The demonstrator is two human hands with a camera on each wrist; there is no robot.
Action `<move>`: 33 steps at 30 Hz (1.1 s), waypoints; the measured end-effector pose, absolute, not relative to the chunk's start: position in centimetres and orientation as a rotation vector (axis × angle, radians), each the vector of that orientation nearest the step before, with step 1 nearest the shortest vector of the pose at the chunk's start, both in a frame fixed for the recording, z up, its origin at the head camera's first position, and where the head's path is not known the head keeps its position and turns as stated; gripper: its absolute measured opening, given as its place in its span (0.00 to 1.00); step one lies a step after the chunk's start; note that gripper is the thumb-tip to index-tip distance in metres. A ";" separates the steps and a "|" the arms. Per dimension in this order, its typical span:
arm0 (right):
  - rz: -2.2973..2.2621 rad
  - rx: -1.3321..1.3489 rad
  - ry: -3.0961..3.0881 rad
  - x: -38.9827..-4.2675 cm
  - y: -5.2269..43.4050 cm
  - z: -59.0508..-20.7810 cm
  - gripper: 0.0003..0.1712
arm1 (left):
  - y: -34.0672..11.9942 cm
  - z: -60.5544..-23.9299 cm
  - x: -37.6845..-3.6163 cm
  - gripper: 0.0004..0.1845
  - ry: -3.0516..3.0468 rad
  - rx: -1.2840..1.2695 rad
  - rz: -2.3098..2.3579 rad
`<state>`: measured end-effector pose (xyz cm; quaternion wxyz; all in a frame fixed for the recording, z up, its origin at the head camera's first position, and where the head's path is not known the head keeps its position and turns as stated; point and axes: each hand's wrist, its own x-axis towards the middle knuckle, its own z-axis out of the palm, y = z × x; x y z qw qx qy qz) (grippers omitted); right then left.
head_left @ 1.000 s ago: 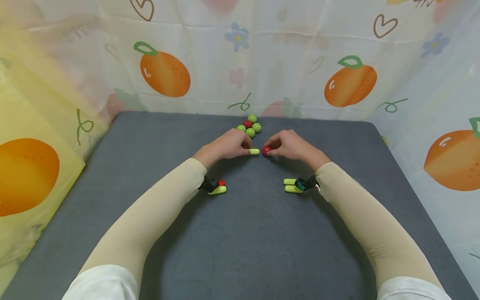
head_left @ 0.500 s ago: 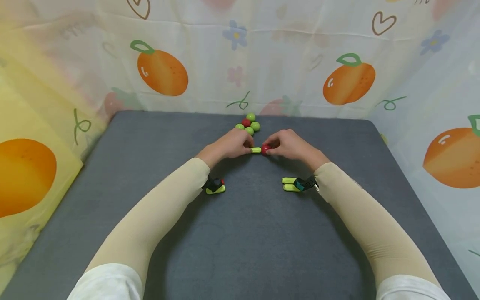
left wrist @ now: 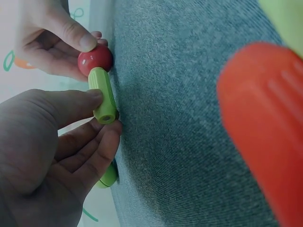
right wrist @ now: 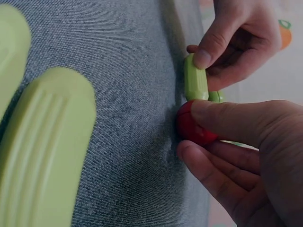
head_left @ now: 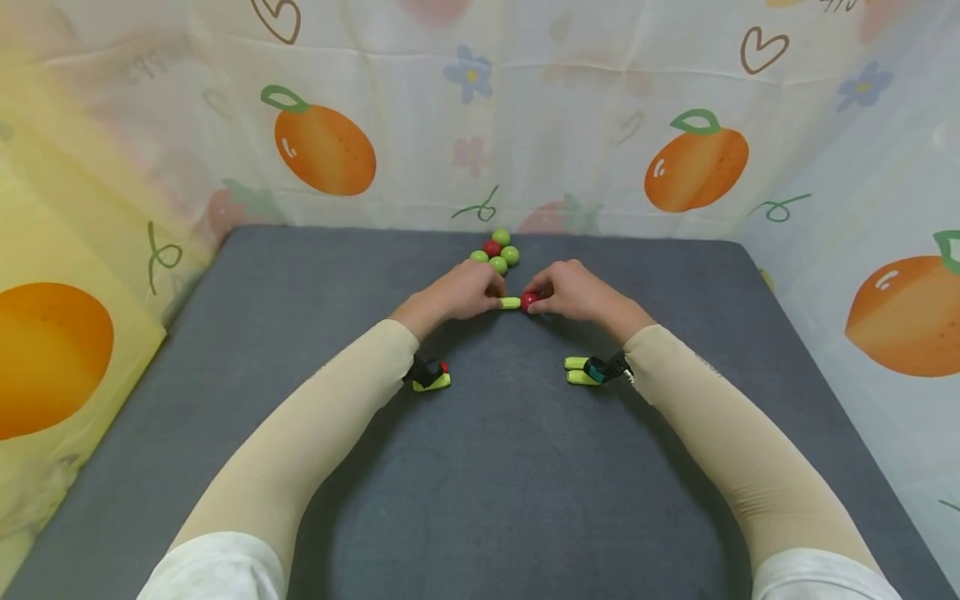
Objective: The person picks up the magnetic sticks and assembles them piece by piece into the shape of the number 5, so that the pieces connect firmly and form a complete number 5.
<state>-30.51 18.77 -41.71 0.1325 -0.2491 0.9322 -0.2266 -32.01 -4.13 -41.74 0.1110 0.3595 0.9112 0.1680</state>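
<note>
Slipping is the worry: left hand (head_left: 459, 292) pinches a short green plastic rod (left wrist: 102, 95), right hand (head_left: 577, 289) pinches a small red ball (left wrist: 94, 59); the touching pieces could roll apart on the grey surface (head_left: 487, 467).

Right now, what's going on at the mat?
A person's left hand pinches a short green stick while the right hand pinches a red ball, its end against the stick's tip, low over the grey mat. Behind them sits a cluster of green and red balls. More green pieces lie by the right wrist.

Long beige sleeves, white shirt, bare hands (head_left: 525, 293)
</note>
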 end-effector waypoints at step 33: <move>-0.651 -0.697 2.723 -29.9 18.4 -41.5 0.15 | -7.4 -40.5 -36.2 0.16 2.880 0.785 0.714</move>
